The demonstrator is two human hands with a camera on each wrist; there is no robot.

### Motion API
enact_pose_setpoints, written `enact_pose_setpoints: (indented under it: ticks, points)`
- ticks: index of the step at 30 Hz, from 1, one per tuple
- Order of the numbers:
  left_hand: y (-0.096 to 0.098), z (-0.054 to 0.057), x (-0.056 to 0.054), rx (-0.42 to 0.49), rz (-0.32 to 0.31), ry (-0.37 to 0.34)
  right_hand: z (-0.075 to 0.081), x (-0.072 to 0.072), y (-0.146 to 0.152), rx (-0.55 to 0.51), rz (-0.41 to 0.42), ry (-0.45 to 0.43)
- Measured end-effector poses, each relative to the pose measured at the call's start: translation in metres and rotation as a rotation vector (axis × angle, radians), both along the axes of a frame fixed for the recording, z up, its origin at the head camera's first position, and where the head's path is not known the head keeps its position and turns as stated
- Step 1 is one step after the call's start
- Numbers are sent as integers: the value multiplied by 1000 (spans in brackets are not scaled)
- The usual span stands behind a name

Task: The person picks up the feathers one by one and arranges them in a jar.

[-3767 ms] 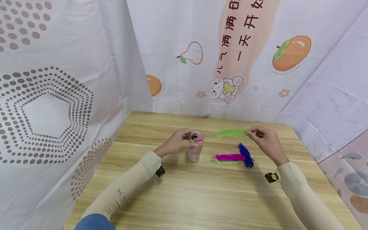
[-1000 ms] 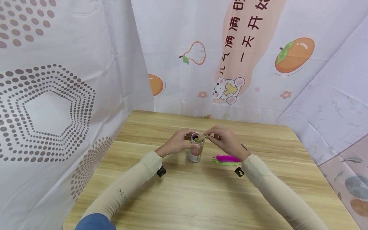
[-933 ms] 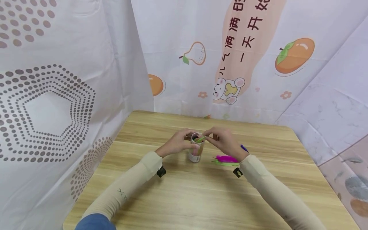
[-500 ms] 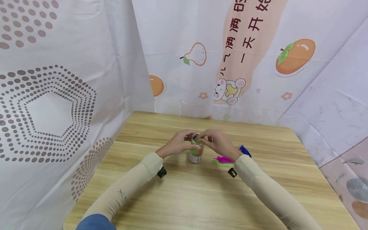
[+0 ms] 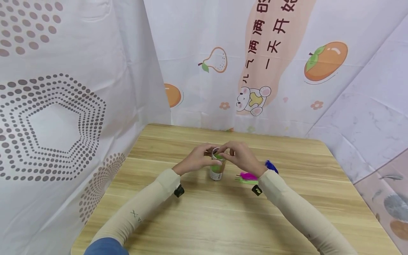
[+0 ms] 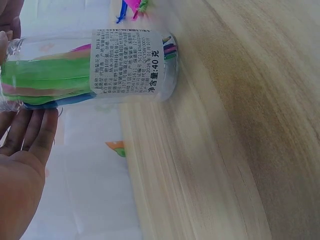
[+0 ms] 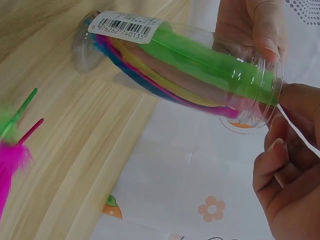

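Note:
A clear plastic jar with a white printed label stands upright on the table. My left hand grips it from the left near its top, thumb in front and fingers behind. Inside, a bright green feather runs from the label up to the mouth, beside yellow, brownish, magenta and blue feathers. My right hand is at the open mouth, its thumb and fingertips pinching the upper end of the green feather. Right of the jar lie a magenta feather, a light green feather and a blue feather, partly hidden by my right forearm.
The wooden table has rounded far corners. Printed cloth hangs just behind its back edge, with more cloth at the left and right. Each wrist carries a small black camera mount.
My right hand has brought the green feather from the right over to the jar and lowered it through the mouth. My left hand has kept its grip on the jar.

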State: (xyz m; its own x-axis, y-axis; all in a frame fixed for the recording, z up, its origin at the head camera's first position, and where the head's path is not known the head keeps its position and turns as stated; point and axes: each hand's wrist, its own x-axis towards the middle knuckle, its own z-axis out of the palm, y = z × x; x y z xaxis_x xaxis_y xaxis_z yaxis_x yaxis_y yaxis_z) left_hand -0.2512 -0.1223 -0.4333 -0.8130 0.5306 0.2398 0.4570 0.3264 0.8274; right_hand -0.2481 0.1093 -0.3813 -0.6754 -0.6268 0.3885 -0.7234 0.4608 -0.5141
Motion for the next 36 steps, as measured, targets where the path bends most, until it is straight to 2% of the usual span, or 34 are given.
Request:
enact_pose_setpoints:
  ticks: [6,12,20,29,36]
  points:
    - [1,-1,-1,4,5,2,-2,-1,10,-55,-45,15]
    - [2,0,0,16,9,-8,-2,-3,27,-37,-132,-3]
    - [1,-2,-2,38,1,2,-12,-5,51,-37,-191,-30]
    - [1,-3,-3,39,3,-1,-31,-7,76,-16,-245,-33]
    - [1,-3,-1,47,5,-1,-39,-2,96,6,-280,-121]
